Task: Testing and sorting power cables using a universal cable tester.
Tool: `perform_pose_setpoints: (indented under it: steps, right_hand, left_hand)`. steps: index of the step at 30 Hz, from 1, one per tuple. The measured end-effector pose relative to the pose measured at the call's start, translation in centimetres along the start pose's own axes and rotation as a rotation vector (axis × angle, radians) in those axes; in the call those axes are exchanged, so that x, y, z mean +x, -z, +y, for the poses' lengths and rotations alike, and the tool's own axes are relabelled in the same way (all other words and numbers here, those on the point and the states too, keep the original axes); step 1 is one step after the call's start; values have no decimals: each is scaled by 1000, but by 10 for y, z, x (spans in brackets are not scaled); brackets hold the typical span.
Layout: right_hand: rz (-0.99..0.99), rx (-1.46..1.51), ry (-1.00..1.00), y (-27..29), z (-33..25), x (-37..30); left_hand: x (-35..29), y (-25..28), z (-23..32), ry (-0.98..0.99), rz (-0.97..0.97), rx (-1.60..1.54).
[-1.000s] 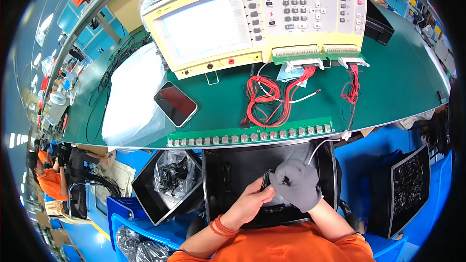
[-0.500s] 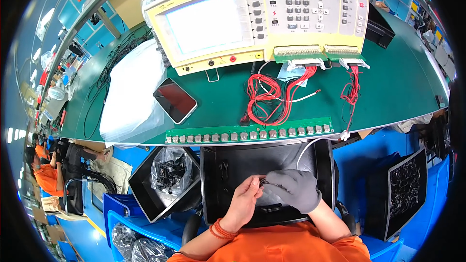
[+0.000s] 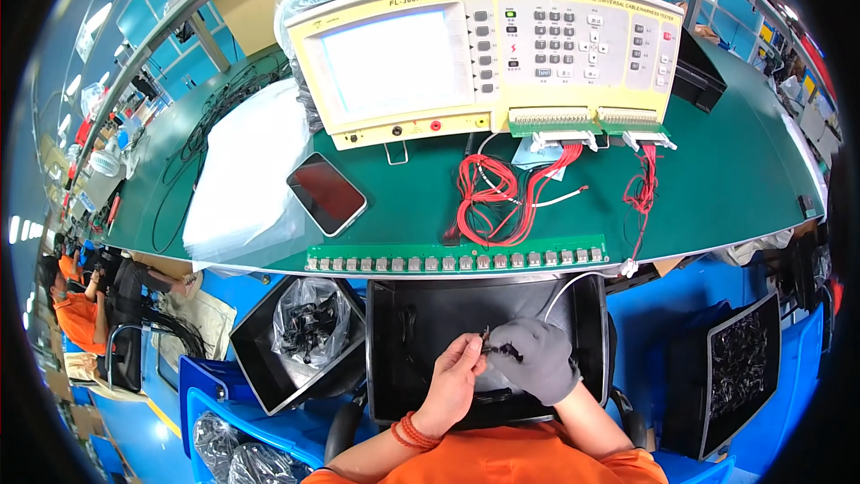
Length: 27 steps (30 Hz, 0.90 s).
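Over a black bin (image 3: 430, 305) in my lap, both hands meet on a small black cable (image 3: 508, 351). My left hand (image 3: 454, 378), bare with a red beaded bracelet at the wrist, pinches one end between thumb and fingers. My right hand (image 3: 544, 369) wears a grey glove, its fingers curled around the rest of the cable. The fingers hide most of the cable, and its plug is too small to make out. Several other black cables lie in the bin, partly below my hands.
A green strip of sockets (image 3: 448, 258) runs along the edge of the green table (image 3: 403, 206). Behind it are red wires (image 3: 488, 206), a phone (image 3: 327, 194) and a yellow-framed tester (image 3: 394, 116). Bins of black cables stand left (image 3: 269, 385) and right (image 3: 717, 421). Someone in orange sits far left.
The view has shifted slightly. My hands stay together over the bin, while the gloved fingers have turned a little and show more of the cable between them.
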State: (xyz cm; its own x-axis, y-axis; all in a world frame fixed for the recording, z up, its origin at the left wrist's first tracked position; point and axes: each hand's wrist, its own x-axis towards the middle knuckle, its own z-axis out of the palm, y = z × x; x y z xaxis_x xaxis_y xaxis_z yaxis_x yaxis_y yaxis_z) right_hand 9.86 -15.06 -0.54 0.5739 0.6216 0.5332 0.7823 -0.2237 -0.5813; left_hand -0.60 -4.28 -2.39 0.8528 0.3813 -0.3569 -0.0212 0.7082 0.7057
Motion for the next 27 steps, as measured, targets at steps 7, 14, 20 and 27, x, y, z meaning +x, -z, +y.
perform_pose_setpoints:
  steps: [7, 14, 20, 27]
  right_hand:
    - [-176, 1024, -599, 17, 2, 16]
    - [-39, 437, -285, 9, 6, 30]
    - [8, 312, -394, 10, 6, 14]
    - [145, 214, 34, 27, 2, 34]
  left_hand:
    - [2, 11, 22, 160, -221, 407]
    - [32, -7, 47, -589, -158, 1229]
    - [62, -20, 60, -419, -110, 1101]
    - [63, -31, 83, 229, -204, 130]
